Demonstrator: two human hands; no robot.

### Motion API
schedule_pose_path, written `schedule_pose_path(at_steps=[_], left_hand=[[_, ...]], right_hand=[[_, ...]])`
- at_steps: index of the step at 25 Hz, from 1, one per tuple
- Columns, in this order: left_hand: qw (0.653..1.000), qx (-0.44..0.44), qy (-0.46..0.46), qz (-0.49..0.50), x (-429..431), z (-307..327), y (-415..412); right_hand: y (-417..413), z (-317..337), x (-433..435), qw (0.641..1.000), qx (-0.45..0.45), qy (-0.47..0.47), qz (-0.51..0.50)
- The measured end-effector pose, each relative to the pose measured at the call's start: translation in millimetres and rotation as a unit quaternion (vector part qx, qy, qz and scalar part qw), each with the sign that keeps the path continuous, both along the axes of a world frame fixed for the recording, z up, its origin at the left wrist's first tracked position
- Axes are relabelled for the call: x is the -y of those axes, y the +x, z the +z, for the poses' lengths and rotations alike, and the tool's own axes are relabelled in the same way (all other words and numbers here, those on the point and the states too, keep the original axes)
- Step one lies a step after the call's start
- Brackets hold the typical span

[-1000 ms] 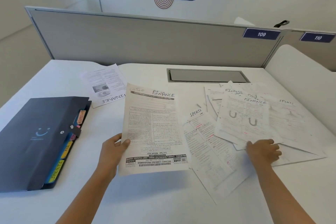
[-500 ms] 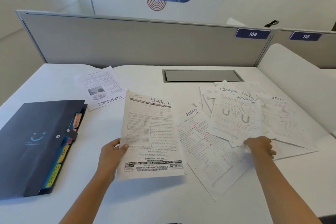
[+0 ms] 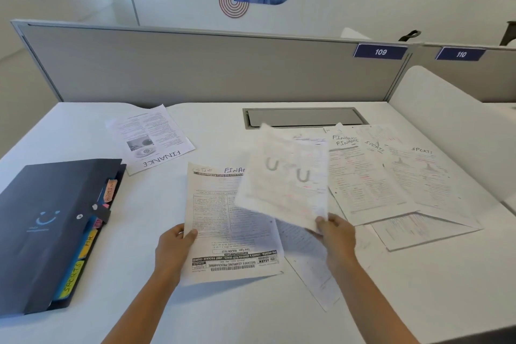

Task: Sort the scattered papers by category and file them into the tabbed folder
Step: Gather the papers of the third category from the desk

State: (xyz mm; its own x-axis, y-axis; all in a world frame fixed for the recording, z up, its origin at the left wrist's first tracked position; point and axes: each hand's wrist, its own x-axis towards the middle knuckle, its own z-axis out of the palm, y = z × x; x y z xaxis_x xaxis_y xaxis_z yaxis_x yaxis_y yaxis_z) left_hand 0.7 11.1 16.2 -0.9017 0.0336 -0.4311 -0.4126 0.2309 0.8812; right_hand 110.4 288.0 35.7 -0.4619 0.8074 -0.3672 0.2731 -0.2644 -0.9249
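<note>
Because both forearms run off the bottom edge, we see only wrists and hands. Our left hand pinches the lower left edge of a printed sheet, thumb on top; its handwritten heading reads FINA before it is covered. Our right hand pinches the lower corner of a second sheet, held above the white desk and smeared by blur. We make out 2 grey U shapes on it, no text. It overlaps the first sheet's upper right.

At the left lies the tabbed folder, dark, its flap closed with a snap strap, its near corner cut off by the frame. Coloured tabs poke from its right side: SPORTS and ADMIN are legible, the ones between partly hidden by the strap.

Farther right, overlapping papers carry FINANCE and SPORTS headings. Farther left, well apart, a lone sheet reads FINANCE upside down to us. Behind stand a grey hatch and a partition with plates 109 and 110.
</note>
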Motion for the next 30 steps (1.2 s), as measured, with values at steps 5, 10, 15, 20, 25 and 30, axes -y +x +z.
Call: schedule_pose_path(at_steps=[5, 10, 15, 20, 25, 30], left_hand=[[0.999, 0.01, -0.036, -0.006, -5.2, -0.7, 5.6], [0.998, 0.026, -0.041, -0.028, -8.7, 4.8, 7.1], [0.996, 0.004, -0.046, -0.078, -6.5, 7.3, 13.5], [0.996, -0.011, -0.032, -0.081, -7.0, 7.9, 15.8], [0.997, -0.024, -0.015, -0.068, -8.8, 10.1, 9.5], [0.998, -0.029, -0.014, -0.051, -10.3, 13.1, 2.2]], right_hand=[[3.8, -15.1, 49.8, 0.986, 0.062, 0.065, 0.14], [6.0, -9.9, 59.0, 0.953, 0.13, 0.183, 0.203], [2.1, -6.1, 4.3, 0.909, 0.152, 0.37, 0.115], [3.6, -17.1, -82.2, 0.853, 0.318, 0.399, 0.112], [3.2, -30.3, -100.3, 0.818, 0.364, 0.424, 0.137], [6.0, -15.5, -93.6, 0.782, 0.365, 0.489, 0.126]])
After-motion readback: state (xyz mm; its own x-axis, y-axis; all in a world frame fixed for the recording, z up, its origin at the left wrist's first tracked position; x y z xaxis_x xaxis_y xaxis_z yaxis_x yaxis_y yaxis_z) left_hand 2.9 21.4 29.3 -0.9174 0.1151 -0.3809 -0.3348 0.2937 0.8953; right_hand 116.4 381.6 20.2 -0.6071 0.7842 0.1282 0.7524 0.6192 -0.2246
